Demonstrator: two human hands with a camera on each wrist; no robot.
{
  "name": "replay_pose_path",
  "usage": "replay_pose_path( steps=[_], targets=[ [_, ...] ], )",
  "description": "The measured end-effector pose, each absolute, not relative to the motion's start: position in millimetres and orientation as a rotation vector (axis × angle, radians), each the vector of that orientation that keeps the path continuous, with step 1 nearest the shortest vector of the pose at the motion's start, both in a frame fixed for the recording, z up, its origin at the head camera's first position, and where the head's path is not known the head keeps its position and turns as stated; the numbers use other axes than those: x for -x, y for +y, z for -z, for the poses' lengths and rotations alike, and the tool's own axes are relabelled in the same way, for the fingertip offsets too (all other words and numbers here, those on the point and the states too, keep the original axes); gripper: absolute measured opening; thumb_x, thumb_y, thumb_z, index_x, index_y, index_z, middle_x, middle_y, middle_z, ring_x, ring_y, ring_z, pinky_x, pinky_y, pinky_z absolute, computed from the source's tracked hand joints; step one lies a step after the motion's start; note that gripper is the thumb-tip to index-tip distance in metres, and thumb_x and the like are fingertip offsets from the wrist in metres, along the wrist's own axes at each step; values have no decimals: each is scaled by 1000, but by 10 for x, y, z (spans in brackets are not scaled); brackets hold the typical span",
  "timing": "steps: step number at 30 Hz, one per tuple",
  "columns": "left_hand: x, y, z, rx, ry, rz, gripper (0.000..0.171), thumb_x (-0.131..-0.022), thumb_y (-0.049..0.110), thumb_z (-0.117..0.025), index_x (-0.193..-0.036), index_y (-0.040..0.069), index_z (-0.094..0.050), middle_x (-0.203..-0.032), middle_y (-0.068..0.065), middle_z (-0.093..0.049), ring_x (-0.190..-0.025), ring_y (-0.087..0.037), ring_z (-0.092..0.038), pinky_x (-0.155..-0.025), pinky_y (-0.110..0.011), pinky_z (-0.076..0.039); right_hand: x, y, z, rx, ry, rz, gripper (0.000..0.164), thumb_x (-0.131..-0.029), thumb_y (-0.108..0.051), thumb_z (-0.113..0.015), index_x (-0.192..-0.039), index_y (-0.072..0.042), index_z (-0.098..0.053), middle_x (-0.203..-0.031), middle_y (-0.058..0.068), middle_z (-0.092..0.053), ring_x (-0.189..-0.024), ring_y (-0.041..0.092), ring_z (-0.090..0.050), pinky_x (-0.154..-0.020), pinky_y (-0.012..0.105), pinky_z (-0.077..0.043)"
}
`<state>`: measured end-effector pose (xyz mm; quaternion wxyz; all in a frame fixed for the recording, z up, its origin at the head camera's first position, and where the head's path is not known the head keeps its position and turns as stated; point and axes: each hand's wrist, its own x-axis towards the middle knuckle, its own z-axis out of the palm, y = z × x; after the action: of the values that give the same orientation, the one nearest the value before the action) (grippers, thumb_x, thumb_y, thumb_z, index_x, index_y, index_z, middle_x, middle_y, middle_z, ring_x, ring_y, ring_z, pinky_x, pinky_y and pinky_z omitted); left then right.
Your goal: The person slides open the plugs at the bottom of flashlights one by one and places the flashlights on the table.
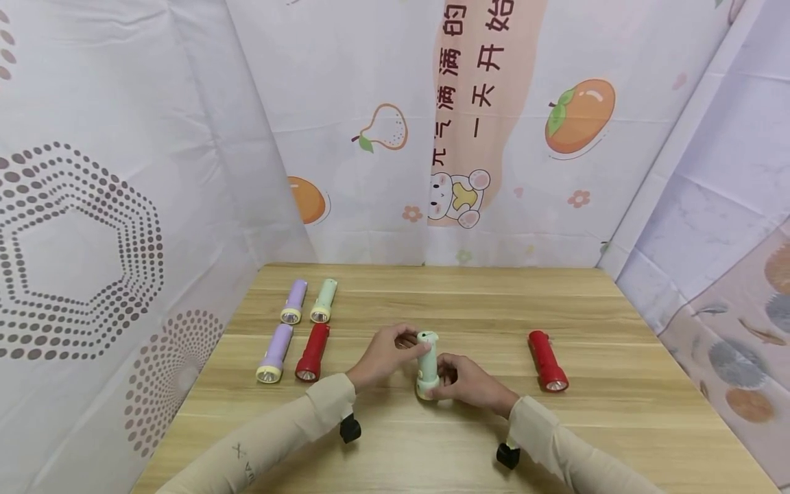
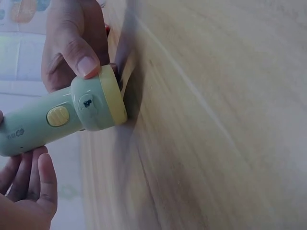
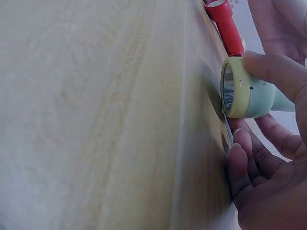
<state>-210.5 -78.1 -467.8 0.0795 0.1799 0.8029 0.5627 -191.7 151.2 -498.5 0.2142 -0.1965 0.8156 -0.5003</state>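
Both hands hold a pale green flashlight (image 1: 427, 363) near the middle of the table, its yellow-rimmed head pointing down. The left hand (image 1: 385, 353) grips the narrow tail end, thumb on the near side. Lower down, the right hand (image 1: 475, 385) pinches the head between thumb and fingers. A yellow switch (image 2: 58, 116) shows on the flashlight's side in the left wrist view. In the right wrist view the clear lens (image 3: 229, 88) faces the tabletop, beside its shadow; whether the rim touches the wood I cannot tell.
On the left of the wooden table (image 1: 382, 453) lie two purple flashlights (image 1: 295, 300) (image 1: 275, 353), another green flashlight (image 1: 324, 300) and a red flashlight (image 1: 313, 351). A second red flashlight (image 1: 547, 361) lies to the right. Printed curtains (image 1: 345, 226) hang behind and beside the table.
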Motion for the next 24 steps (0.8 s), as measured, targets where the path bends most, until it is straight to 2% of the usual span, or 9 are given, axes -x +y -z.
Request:
replay_pose_path(
  steps=[8, 17, 24],
  targets=[
    [1999, -791, 4683, -646, 2382, -1669, 34, -93, 35, -78, -120, 16, -70, -105, 7, -70, -99, -13, -65, -86, -31, -55, 1845, 1489, 5022, 554, 2290, 1392, 45, -85, -28, -87, -113, -8, -59, -102, 4, -63, -88, 20, -55, -71, 26, -47],
    [1904, -829, 4693, -804, 2329, -1663, 32, -90, 29, -83, -117, 19, -71, -105, 7, -71, -97, -14, -66, -86, -33, -55, 1764, 1464, 5026, 597, 2331, 1397, 66, -84, -24, -88, -138, -9, -53, -105, 4, -62, -90, 20, -54, -72, 26, -48],
    [1851, -854, 4703, -962, 2343, -1613, 30, -90, 33, -82, -116, 25, -69, -111, 9, -69, -100, -12, -65, -87, -36, -56, 1726, 1456, 5037, 610, 2361, 1409, 61, -80, -23, -91, -129, -13, -56, -100, 2, -60, -88, 19, -53, -70, 26, -46]
  ],
)
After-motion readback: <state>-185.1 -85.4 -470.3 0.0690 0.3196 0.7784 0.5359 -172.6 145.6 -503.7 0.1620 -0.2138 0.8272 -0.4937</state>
